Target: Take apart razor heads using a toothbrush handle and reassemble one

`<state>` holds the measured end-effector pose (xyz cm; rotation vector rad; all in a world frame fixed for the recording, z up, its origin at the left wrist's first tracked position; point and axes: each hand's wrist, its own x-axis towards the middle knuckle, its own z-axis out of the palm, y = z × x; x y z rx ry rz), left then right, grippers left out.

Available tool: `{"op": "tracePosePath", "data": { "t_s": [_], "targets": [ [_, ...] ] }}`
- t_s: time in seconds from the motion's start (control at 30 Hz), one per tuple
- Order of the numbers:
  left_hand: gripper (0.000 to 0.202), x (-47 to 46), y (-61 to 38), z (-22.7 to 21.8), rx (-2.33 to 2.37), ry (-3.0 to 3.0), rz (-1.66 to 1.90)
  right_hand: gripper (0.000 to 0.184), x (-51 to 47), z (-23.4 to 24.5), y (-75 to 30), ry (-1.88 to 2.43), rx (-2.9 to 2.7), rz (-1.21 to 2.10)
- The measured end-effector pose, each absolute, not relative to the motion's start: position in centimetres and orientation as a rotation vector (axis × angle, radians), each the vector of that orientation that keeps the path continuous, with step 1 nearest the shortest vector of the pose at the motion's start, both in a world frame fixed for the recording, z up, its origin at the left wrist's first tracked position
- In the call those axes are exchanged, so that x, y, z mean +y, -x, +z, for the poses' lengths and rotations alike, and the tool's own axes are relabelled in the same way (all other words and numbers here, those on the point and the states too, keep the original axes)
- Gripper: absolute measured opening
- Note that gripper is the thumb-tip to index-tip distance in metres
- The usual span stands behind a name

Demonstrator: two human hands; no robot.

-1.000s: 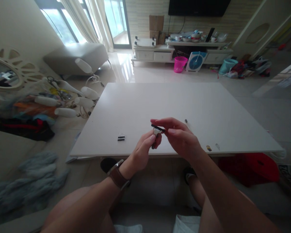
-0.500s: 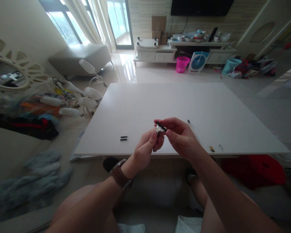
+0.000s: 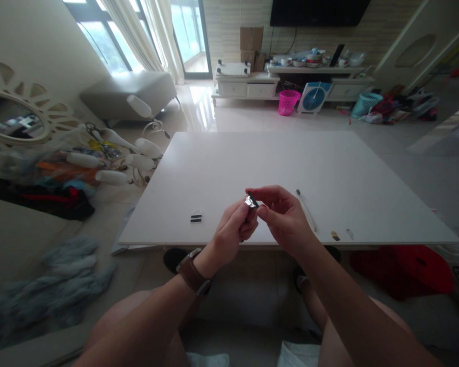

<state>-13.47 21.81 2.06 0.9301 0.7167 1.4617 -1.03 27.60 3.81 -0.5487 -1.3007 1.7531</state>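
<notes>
While the left hand (image 3: 229,229) has its fingers curled closed on a silver-and-black object (image 3: 251,202) just below-right of frame centre, the right hand (image 3: 287,219), thumb and fingers part-spread, grips its black side above the surface (image 3: 229,163).

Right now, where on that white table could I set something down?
The table is bare from its far edge to the right hand, and between the black strips and left hand. Crowded: near right, with white stick, yellow-black piece, clear piece.
</notes>
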Motion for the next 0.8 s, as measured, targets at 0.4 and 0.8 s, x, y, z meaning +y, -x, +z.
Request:
{"op": "tracePosePath", "data": {
  "t_s": [0.4,0.8],
  "targets": [
    [0.050,22.1,13.5,1.7,0.632,-0.796,1.453,0.040,26.8,3.0,2.1,0.664,-1.293,1.575],
    [0.042,22.7,14.9,2.8,0.455,-0.403,1.103,0.039,27.1,3.2,1.9,0.741,-1.423,1.515]
  ]
}}
